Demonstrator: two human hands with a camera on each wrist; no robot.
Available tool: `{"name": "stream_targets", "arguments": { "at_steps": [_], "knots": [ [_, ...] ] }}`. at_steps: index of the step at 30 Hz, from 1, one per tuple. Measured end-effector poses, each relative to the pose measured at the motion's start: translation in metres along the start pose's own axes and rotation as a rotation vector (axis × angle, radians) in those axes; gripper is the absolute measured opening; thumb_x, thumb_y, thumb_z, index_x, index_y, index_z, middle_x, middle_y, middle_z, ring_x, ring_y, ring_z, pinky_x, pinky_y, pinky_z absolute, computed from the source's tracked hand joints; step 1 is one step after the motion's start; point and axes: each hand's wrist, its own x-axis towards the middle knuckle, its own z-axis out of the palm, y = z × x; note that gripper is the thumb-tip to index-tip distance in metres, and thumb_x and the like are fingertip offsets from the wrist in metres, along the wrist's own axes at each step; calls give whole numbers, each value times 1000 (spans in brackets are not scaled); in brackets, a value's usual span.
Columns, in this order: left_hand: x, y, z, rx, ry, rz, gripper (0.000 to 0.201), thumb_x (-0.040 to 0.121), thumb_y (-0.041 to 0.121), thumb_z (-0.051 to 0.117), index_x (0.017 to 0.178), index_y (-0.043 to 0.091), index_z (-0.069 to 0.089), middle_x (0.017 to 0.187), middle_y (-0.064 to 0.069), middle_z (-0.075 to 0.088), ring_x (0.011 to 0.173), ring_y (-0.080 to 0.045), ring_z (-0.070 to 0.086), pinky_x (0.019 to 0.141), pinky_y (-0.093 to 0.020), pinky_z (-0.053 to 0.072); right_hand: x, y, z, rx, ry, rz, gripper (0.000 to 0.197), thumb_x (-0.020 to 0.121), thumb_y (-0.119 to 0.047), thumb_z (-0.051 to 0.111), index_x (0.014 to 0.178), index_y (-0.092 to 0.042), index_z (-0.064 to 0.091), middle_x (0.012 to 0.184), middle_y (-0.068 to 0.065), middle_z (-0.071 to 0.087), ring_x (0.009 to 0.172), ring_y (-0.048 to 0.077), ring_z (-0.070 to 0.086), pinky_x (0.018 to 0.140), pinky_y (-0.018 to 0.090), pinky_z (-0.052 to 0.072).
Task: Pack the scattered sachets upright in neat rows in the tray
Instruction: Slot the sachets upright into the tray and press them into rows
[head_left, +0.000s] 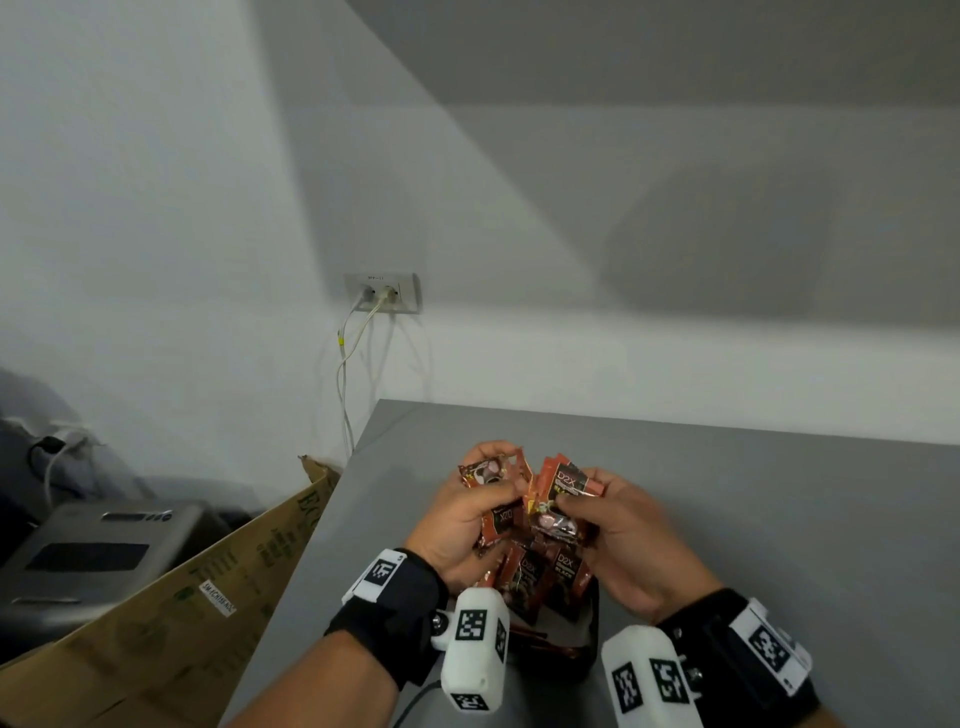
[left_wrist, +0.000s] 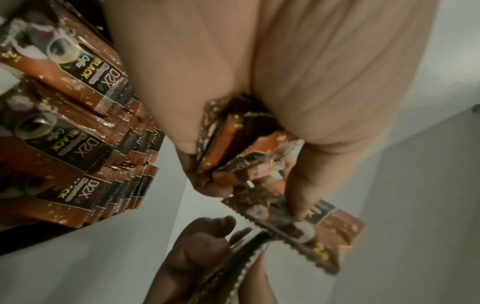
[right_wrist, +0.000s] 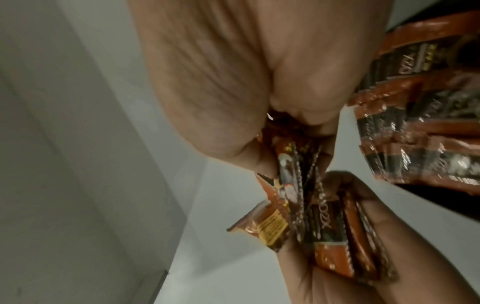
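1. Foil coffee sachets (head_left: 501, 512) are gripped by my left hand (head_left: 462, 525) and right hand (head_left: 618, 535), fingers curled around two small bundles above the tray (head_left: 589, 654), probably to square them before they go in.
2. Only the left wrist view shows the packed rows (left_wrist: 78, 133) standing upright; the head view hides them partly.

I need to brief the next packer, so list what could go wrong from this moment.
1. Both the left hand and right hand grip untidy fans of D2X coffee sachets above the table; a loose one could slip out.
2. The handfuls point different ways, so they may go in crooked.
3. Pushing a bunch in could topple the upright sachet rows already in the black tray.
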Motion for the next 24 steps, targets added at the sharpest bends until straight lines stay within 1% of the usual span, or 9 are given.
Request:
{"name": "stream_targets", "arguments": {
  "at_steps": [3, 6, 7, 9, 11, 14, 18, 21, 24],
  "knots": [
    [3, 2, -6, 131, 138, 10, 44, 75, -8, 76, 110, 14, 61, 93, -28, 69, 74, -33, 68, 67, -41, 58, -2, -13, -6, -24, 35, -68, 32, 89, 15, 53, 118, 3, 55, 100, 21, 75, 83, 30, 74, 66, 36, 59],
    [7, 3, -9, 285, 280, 54, 43, 72, -5, 81, 104, 19, 67, 106, -35, 68, 84, -40, 69, 85, -56, 56, -6, -25, -11, 9, -18, -121, 41, 85, 16, 54, 120, -4, 56, 101, 19, 75, 82, 28, 73, 65, 35, 60],
    [8, 3, -8, 332, 290, 70, 42, 74, -6, 80, 106, 18, 66, 102, -32, 70, 81, -38, 70, 83, -54, 57, -5, -25, -11, -4, -33, -120, 42, 84, 17, 55, 120, -5, 56, 101, 18, 75, 82, 27, 73, 64, 35, 60],
    [8, 0, -2, 384, 256, 78, 41, 80, -11, 75, 111, 14, 64, 90, -24, 72, 69, -30, 70, 72, -43, 58, -1, -22, -8, -83, -31, -87, 43, 85, 20, 55, 122, -3, 57, 101, 18, 75, 81, 26, 74, 63, 32, 59],
    [7, -1, 5, 361, 197, 69, 38, 83, -11, 71, 114, 10, 64, 89, -22, 73, 70, -28, 69, 70, -39, 58, 4, -14, -4, -153, 1, -48, 39, 87, 19, 55, 121, 1, 56, 94, 17, 76, 77, 24, 74, 62, 31, 58],
    [5, 3, 10, 257, 161, 8, 33, 87, -6, 64, 118, 6, 66, 98, -24, 72, 78, -31, 69, 71, -39, 58, 9, -7, -4, -141, 44, -13, 36, 88, 17, 54, 120, 1, 54, 91, 18, 74, 77, 27, 73, 64, 36, 57],
    [3, 7, -5, 25, 164, -99, 57, 68, -6, 49, 124, 1, 60, 100, -28, 64, 83, -36, 69, 65, -43, 58, 11, -10, -14, -102, 96, -36, 37, 90, 14, 54, 122, -6, 55, 98, 19, 74, 80, 30, 73, 65, 39, 56],
    [1, 6, -10, 58, 131, -89, 51, 82, -19, 53, 128, 2, 59, 104, -34, 66, 84, -39, 70, 69, -49, 61, 8, -14, -19, -56, 41, -40, 36, 90, 13, 53, 122, -5, 56, 98, 19, 74, 80, 30, 73, 64, 38, 57],
    [2, 3, -8, 152, 145, -47, 44, 88, -14, 61, 126, 8, 65, 113, -35, 67, 85, -39, 71, 74, -47, 61, 3, -13, -14, -55, -28, -22, 33, 90, 12, 53, 120, 0, 58, 103, 23, 73, 85, 31, 73, 67, 37, 58]
  ]
}}
